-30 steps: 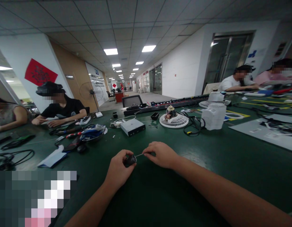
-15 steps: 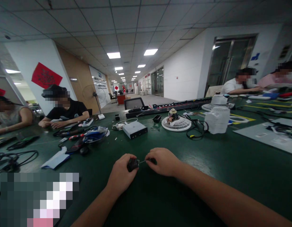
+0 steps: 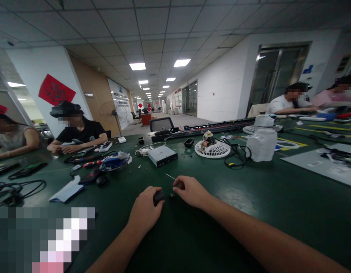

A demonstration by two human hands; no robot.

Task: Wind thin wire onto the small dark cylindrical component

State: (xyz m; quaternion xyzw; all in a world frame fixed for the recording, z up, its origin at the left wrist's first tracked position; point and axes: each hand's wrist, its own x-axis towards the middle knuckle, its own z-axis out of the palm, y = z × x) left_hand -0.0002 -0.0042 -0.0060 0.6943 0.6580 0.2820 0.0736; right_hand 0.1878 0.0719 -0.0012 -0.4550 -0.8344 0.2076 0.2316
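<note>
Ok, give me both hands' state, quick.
Left hand: closed on a small black part.
Right hand: closed on a thin tool, its tip pointing up and away.

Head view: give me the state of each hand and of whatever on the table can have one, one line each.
left hand: closed around a small black part, resting on the green table
right hand: pinching a thin tool, tip pointing up and away
grey box: lying flat, untouched
fan grille: lying flat, motor on top
white housing: upright
</note>
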